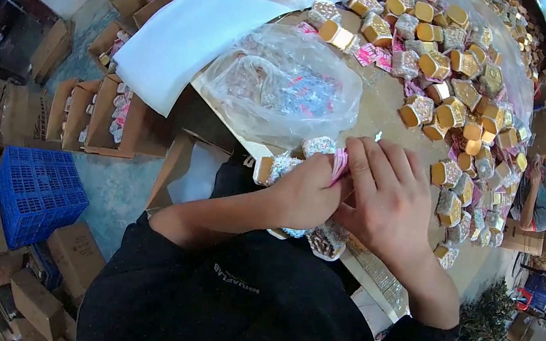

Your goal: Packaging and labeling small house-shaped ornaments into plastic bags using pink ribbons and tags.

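My left hand (pixel 308 193) is closed in a fist, with a folded pink strip (pixel 338 166) sticking up out of it. Close against it, my right hand (pixel 389 198) bends over with its fingers pressed together and its thumb tucked toward the left fist. Whatever lies between the right fingertips is hidden. Around my hands at the table edge sit small boxes with glittery, beaded sides: one with a gold face (pixel 263 170) left of my left hand, a pale one (pixel 319 146) just beyond it, and a dark patterned one (pixel 326 243) below.
A clear plastic bag (pixel 285 88) lies on the brown table, beside a white sheet (pixel 172 42). Many gold-topped boxes (pixel 451 112) are heaped at the right. Open cartons (pixel 142 126) and a blue crate (pixel 40 196) stand on the floor to the left. Another person (pixel 541 193) is at the far right.
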{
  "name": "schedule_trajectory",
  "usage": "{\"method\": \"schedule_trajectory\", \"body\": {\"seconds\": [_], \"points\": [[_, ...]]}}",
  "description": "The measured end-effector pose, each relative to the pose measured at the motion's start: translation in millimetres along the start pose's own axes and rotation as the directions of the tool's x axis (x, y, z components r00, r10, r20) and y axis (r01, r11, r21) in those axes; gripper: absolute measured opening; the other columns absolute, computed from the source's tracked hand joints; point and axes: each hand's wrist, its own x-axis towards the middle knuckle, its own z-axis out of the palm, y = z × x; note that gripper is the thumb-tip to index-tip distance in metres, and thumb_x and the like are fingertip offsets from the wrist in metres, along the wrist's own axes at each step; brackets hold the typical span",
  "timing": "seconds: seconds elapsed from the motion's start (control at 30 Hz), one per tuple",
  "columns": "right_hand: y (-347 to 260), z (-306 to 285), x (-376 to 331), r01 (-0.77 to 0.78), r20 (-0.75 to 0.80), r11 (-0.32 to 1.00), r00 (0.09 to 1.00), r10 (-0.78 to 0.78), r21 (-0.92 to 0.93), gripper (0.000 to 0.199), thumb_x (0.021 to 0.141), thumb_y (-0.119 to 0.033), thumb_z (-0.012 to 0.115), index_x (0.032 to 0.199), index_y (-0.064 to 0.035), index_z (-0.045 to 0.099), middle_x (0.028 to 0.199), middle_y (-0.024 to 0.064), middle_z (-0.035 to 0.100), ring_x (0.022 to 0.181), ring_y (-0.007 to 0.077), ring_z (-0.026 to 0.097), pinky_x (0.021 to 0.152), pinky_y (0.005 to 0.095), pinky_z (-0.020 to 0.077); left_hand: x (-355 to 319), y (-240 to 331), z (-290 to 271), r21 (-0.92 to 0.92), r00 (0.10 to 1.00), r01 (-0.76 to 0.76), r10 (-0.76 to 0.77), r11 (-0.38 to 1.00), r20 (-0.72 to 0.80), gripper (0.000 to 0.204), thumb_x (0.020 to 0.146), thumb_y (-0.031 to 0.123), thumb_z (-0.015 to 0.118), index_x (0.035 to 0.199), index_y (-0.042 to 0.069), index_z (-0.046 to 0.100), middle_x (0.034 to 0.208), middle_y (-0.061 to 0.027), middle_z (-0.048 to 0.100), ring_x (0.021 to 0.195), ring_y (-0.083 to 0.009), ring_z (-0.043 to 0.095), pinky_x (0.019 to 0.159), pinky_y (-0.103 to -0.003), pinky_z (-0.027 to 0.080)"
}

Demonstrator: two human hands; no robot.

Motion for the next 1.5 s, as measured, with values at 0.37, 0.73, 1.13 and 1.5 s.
{"method": "schedule_trajectory", "body": {"seconds": [0.37, 0.73, 1.13, 1.5], "points": [[68.7, 91.8, 116.0, -0.226, 0.309, 0.948, 0.939, 0.151, 0.224, 0.020, 0.086, -0.016, 0.062, 0.103, -0.0093, 0.070, 0.096, 0.0096, 0.071, 0.086, 0.0280, 0.068, 0.071, 0.0403, 0.0540, -34.9, -17.6, -36.1, -0.116, 0.999, -0.040, 0.042, 0.992, 0.016, 0.029, 0.102, 0.029, 0.050, 0.094, 0.003, 0.058, 0.073, -0.0034, 0.058, 0.068, -0.0133, 0.054, 0.068, -0.032, 0.047], [91.7, 122.7, 134.5, -0.237, 0.325, 0.936, 0.934, 0.147, 0.259, 0.015, 0.081, -0.014, 0.064, 0.091, -0.0046, 0.071, 0.086, 0.0118, 0.070, 0.080, 0.0267, 0.068, 0.071, 0.0409, 0.0534, -58.4, 0.5, -62.2, 0.041, 1.000, 0.015, -0.016, 0.999, 0.027, 0.031, 0.101, 0.031, 0.052, 0.099, 0.001, 0.061, 0.094, -0.0174, 0.062, 0.091, -0.0344, 0.057, 0.084, -0.041, 0.045], [102.8, 74.2, 115.9, -0.380, 0.162, 0.619, 0.911, 0.379, 0.687, 0.023, 0.080, -0.021, 0.071, 0.093, -0.0023, 0.072, 0.079, 0.0074, 0.070, 0.071, 0.0147, 0.065, 0.068, 0.0311, 0.0516, -55.9, 5.9, -55.5, 0.016, 0.996, -0.058, 0.057, 0.998, 0.066, 0.028, 0.103, 0.026, 0.049, 0.094, 0.001, 0.058, 0.080, -0.0093, 0.058, 0.075, -0.0222, 0.054, 0.075, -0.035, 0.044], [81.2, 19.0, 54.1, -0.314, 0.281, 0.022, 0.878, 0.388, 0.949, 0.014, 0.091, -0.013, 0.063, 0.098, -0.0013, 0.061, 0.072, 0.0005, 0.060, 0.058, 0.0046, 0.050, 0.049, 0.0206, 0.0351, -28.6, 7.2, -45.0, -0.160, 0.977, -0.072, 0.102, 0.985, 0.189, 0.026, 0.105, 0.022, 0.044, 0.086, 0.006, 0.050, 0.075, 0.0021, 0.045, 0.070, -0.0081, 0.042, 0.065, -0.025, 0.038]]}}
